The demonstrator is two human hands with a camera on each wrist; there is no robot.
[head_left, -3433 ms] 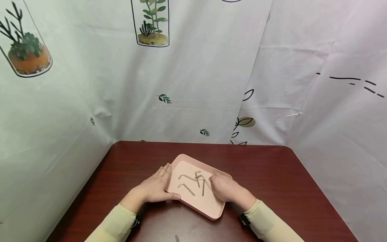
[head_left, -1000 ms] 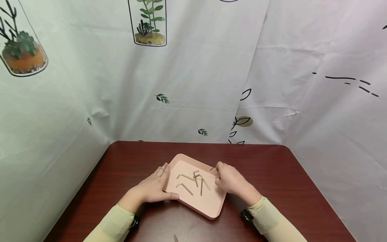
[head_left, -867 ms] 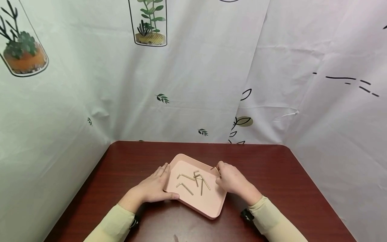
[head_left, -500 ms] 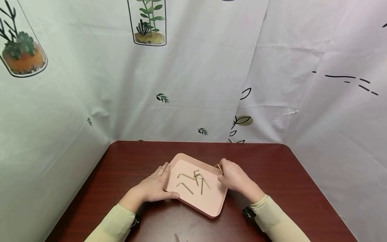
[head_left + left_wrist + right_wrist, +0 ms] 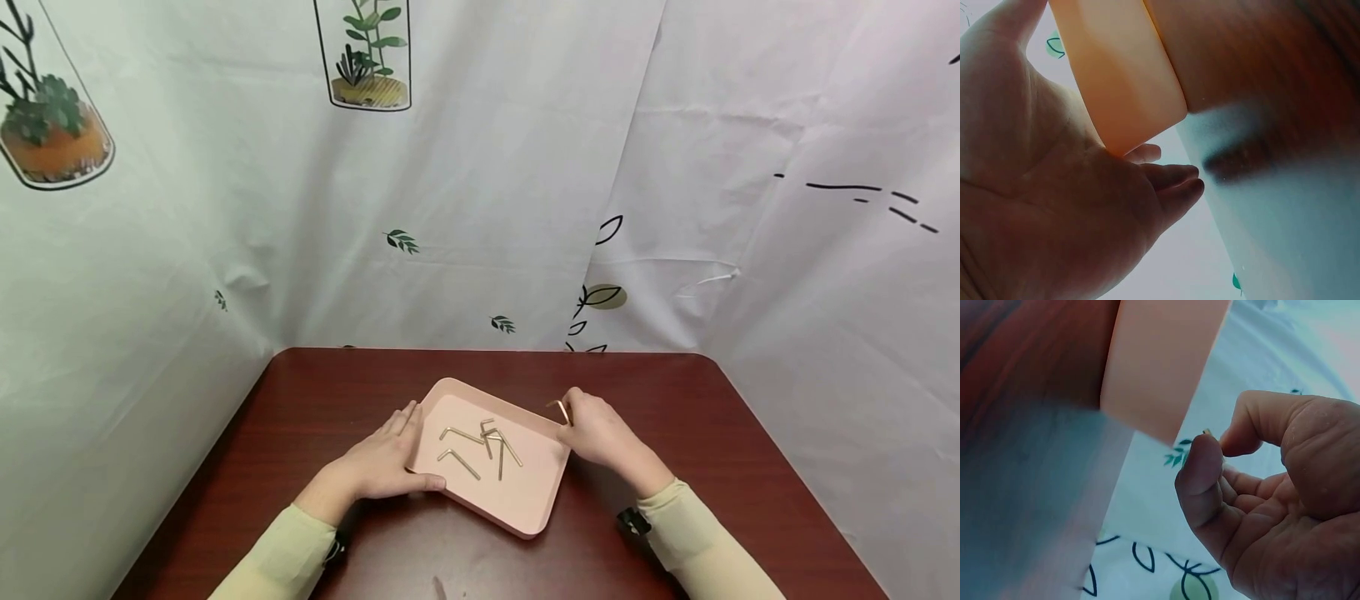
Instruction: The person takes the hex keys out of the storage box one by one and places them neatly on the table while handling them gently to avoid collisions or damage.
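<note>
A shallow pink tray [image 5: 517, 510] lies at a slant on the table. Inside it are several brass-coloured L-shaped hex keys [image 5: 459, 463], some crossing in a small heap. My left hand [image 5: 381, 460] rests against the tray's left side, fingers straight along the wall and thumb at the front rim; the left wrist view shows the palm next to the tray's corner. At the tray's right end, my right hand [image 5: 600, 430] pinches another hex key [image 5: 561, 408] between thumb and index finger, its short arm pointing left. In the right wrist view only a tip of that key [image 5: 1207, 432] shows.
The dark red-brown wooden table [image 5: 675, 433] reaches back to a pale printed cloth [image 5: 480, 183], which hangs behind and along both sides. A small mark [image 5: 438, 588] shows on the table near the front edge.
My right hand has gripped a hex key, lifted it from the tray and carried it right, up to and past the right rim. My left hand has stayed at the tray's side.
</note>
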